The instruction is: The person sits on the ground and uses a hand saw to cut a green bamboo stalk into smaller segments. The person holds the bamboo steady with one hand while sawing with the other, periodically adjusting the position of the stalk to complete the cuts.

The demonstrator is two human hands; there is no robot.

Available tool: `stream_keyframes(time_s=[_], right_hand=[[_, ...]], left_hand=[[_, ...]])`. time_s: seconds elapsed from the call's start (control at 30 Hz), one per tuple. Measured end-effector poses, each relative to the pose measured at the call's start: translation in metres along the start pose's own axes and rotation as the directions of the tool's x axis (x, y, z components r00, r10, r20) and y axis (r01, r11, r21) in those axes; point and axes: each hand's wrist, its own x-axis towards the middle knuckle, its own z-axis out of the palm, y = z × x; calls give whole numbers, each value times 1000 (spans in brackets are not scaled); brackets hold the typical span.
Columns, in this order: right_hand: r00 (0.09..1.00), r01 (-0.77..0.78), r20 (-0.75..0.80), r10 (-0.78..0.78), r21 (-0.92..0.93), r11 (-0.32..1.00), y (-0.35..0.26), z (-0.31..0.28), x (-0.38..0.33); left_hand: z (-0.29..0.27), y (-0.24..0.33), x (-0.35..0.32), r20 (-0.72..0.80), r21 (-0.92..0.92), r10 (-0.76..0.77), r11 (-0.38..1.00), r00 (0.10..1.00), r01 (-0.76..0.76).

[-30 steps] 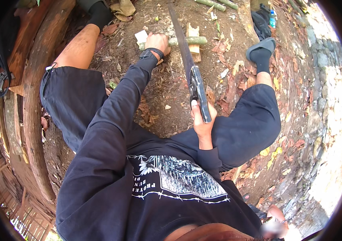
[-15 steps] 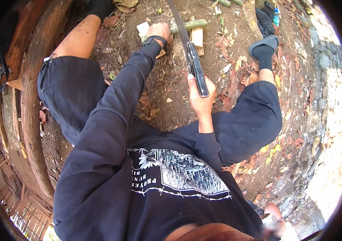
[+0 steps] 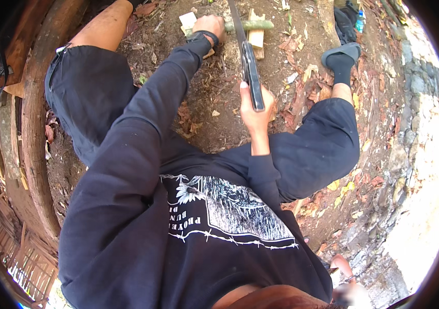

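So your green stick (image 3: 263, 24) is out ahead of you, low over the dirt ground (image 3: 214, 129), lying crosswise over a pale wood block (image 3: 255, 41) nearer that block's far edge than its near one. Your left hand (image 3: 210, 27) is wrapped over it from above, knuckles up; the fingertips are tucked out of sight, so I can't tell how tight that is. Your right hand (image 3: 256, 119) is curled round the dark handle of the long-bladed tool (image 3: 247, 56), thumb laid along the side. The blade crosses the stick between your left hand and the block, but I can't tell if it's actually touching.

Handling-wise, I'd guess the stick is light, stiff and pretty tough, maybe a bit slick if the bark's fresh. Being round, it probably wants to roll, so a full palm well clear of the blade beats a fingertip pinch. The tool looks rigid and a bit front-heavy; hold it by the grip only.

Texture stuff: bark's greenish and mottled, the block is flat, squared and raw-looking, and there's a whitish flat piece (image 3: 188, 20) just beside your left hand. Around that it's brown soil with crinkly dry leaves (image 3: 309, 72).
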Motion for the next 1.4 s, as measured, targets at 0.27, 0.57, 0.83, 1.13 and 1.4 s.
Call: stream_keyframes(time_s=[0.27, 0.57, 0.83, 1.13, 1.4], right_hand=[[979, -197, 49, 196, 23, 980, -27, -66, -96], [971, -237, 60, 233, 79, 968, 15, -20, -41], [997, -67, -24, 66, -15, 998, 2, -2, -9], [994, -98, 34, 99, -43, 994, -28, -24, -25], [978, -192, 75, 192, -7, 981, -32, -74, -76]], left_hand=[[0, -4, -7, -27, 26, 55, 998, 998, -54], [4, 7, -14, 25, 43, 151, 987, 988, -152], [6, 15, -14, -86, -65, -12, 998, 996, 6], [-10, 25, -4, 41, -73, -176, 981, 984, 179], [-2, 6, -1, 28, -17, -34, 999, 999, 34]])
